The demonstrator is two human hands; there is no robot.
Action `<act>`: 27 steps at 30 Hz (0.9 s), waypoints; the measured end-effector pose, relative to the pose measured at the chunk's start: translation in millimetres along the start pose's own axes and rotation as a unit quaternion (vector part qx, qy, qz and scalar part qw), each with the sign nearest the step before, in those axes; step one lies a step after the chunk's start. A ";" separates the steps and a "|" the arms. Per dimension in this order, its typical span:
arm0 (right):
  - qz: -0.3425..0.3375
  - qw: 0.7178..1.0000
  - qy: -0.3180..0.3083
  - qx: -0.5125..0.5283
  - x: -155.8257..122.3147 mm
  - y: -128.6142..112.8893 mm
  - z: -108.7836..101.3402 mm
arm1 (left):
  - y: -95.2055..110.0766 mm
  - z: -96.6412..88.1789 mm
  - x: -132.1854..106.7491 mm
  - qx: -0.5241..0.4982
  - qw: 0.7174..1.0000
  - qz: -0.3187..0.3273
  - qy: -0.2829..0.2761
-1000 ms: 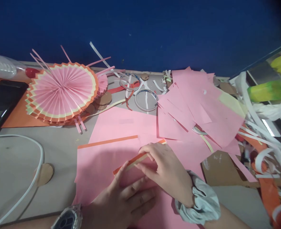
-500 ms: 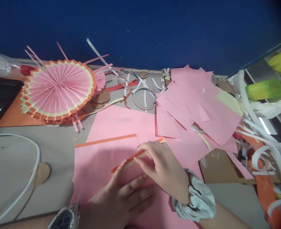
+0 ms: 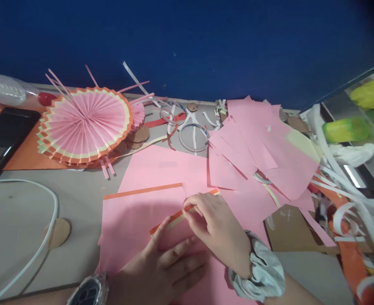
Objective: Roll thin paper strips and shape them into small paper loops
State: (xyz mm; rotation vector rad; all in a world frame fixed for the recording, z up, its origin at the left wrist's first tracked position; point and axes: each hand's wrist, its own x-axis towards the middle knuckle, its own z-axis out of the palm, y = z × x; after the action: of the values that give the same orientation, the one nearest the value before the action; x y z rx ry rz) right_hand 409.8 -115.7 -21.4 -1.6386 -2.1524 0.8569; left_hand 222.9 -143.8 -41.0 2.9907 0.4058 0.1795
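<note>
A pink paper with an orange and cream border [image 3: 175,218] lies slanted under both my hands, on top of larger pink sheets [image 3: 126,216]. My left hand [image 3: 169,264] rests flat on it, fingers spread, with the thumb along the left end of the border. Across the middle of that border, the thumb and forefinger of my right hand [image 3: 217,226] pinch the edge. The other fingers of that hand are curled, and they hide part of the strip. Just behind, another pink sheet has an orange strip [image 3: 142,191] along its far edge.
A round pleated paper fan [image 3: 88,123] stands at the back left, near a bottle [image 3: 9,89] and a black device [image 3: 15,131]. Loose pink sheets [image 3: 263,144] pile up on the right beside cardboard [image 3: 291,228]. A white cable [image 3: 55,203] loops at left by a cardboard disc [image 3: 59,233].
My right thumb and forefinger have drawn closer together on the orange border. My left hand stays pressed in place. The whole view has shifted slightly.
</note>
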 end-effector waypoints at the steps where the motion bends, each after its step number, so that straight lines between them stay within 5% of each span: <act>1: 0.001 1.000 -0.001 -0.001 0.1 -0.3 0.2 | -0.9 0.0 0.0 0.022 1.000 0.001 0.010; 4: -0.005 1.000 0.006 0.002 -1.2 -0.1 -0.4 | -4.5 1.9 -1.0 0.079 0.996 0.015 0.041; 10: -0.043 0.987 0.141 -0.059 -10.5 12.6 -12.3 | -5.6 7.4 -4.9 0.109 0.987 0.019 0.116; 17: -0.034 0.984 0.080 -0.155 -8.5 13.8 -19.1 | -10.0 -13.9 -7.1 0.136 0.987 0.068 0.057; 21: -0.062 0.990 0.035 -0.120 -9.2 3.1 -16.0 | -8.3 1.9 -5.3 0.118 0.981 0.037 0.152; 27: -0.068 0.995 0.055 -0.050 -13.4 6.5 -14.0 | -6.8 21.9 -1.0 0.146 0.969 0.002 0.199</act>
State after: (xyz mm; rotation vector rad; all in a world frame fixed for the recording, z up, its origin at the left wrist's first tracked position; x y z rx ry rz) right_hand 426.8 -123.5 -13.0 -1.5262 -2.2315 0.6150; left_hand 223.2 -139.8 -63.5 3.2360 0.5018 0.7967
